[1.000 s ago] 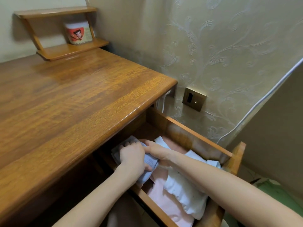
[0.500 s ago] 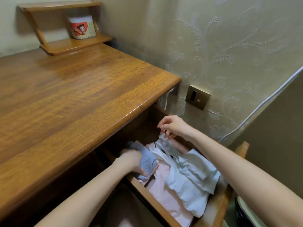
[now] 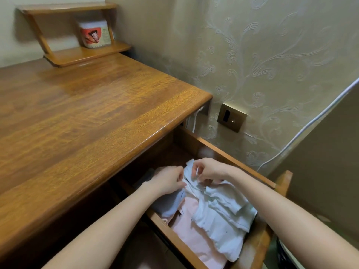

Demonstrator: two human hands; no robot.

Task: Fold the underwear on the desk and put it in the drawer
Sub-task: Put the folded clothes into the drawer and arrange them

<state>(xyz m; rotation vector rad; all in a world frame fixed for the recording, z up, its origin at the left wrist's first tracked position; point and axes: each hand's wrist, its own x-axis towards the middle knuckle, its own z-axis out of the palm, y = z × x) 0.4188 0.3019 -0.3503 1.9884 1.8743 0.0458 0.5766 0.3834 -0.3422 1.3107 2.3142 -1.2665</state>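
Note:
The wooden drawer (image 3: 219, 150) stands pulled out under the desk (image 3: 81, 121). Inside it lie folded grey-blue underwear (image 3: 171, 206) at the left, a pink garment (image 3: 191, 230) in the middle and pale blue-white folded clothes (image 3: 223, 218) on the right. My left hand (image 3: 167, 180) reaches into the drawer over the grey-blue piece, its fingertips at the edge of the pale clothes. My right hand (image 3: 207, 169) pinches the far corner of the pale blue-white cloth with curled fingers. Both hands meet at the back of the drawer.
A small wooden shelf (image 3: 77, 53) stands at the desk's far end with a white jar (image 3: 95, 33) with a red label on it. A brass wall socket (image 3: 231, 117) and a white cable (image 3: 310, 123) lie on the patterned wall beside the drawer.
My left hand has left the grey-blue underwear and moved right to the pale clothes. My right hand has come down from above the drawer and pinched the pale cloth's corner.

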